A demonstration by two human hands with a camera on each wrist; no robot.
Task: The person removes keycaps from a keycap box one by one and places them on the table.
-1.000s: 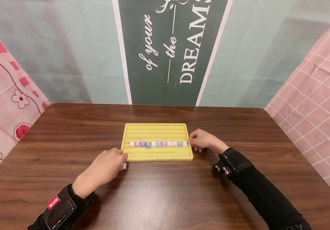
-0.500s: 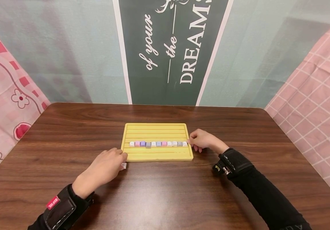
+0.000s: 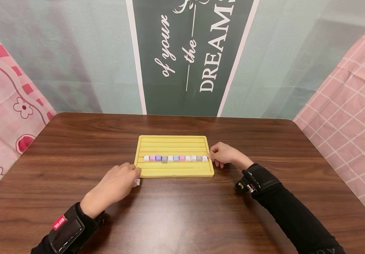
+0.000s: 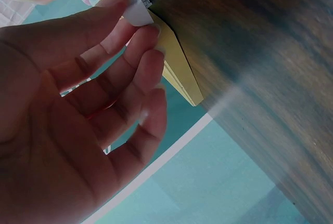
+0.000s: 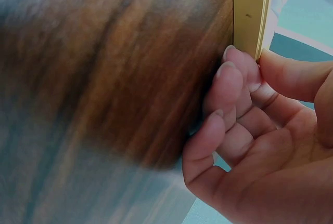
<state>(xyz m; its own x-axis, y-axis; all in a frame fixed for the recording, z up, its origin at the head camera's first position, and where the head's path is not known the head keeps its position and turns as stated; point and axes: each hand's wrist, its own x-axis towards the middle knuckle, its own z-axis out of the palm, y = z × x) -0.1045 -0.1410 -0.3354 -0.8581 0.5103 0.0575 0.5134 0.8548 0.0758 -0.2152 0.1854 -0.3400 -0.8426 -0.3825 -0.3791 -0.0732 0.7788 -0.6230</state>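
Landmark: yellow grooved tray (image 3: 173, 143), lying flat on the wooden table (image 3: 182, 211) with its long axis running left to right across the person's front; all places below are given relative to it

Keycap row: a single line of small keycaps (image 3: 175, 158) in white, pink, purple and grey, seated in one groove of the tray and parallel to its long axis; the row spans nearly from the left wall to the right wall

Loose keycap: a white keycap (image 4: 136, 10) pinched between thumb and fingertips of the left hand (image 3: 114, 184); it sits just off the tray's near-left corner, touching or almost touching the rim; contact cannot be told

Left hand: fingers curled and clamped on the loose keycap; the remaining fingers hang relaxed below it in the left wrist view

Right hand: right hand (image 3: 224, 154) at the tray's right short edge, level with the row's end; thumb over the rim and fingers (image 5: 232, 78) curled under it against the table, so the hand is closed on the tray's edge

Governing relation: the row lies up and to the right of the loose keycap, across the tray's near-left rim; the left hand is the nearer to the row's left end, the right hand to its right end
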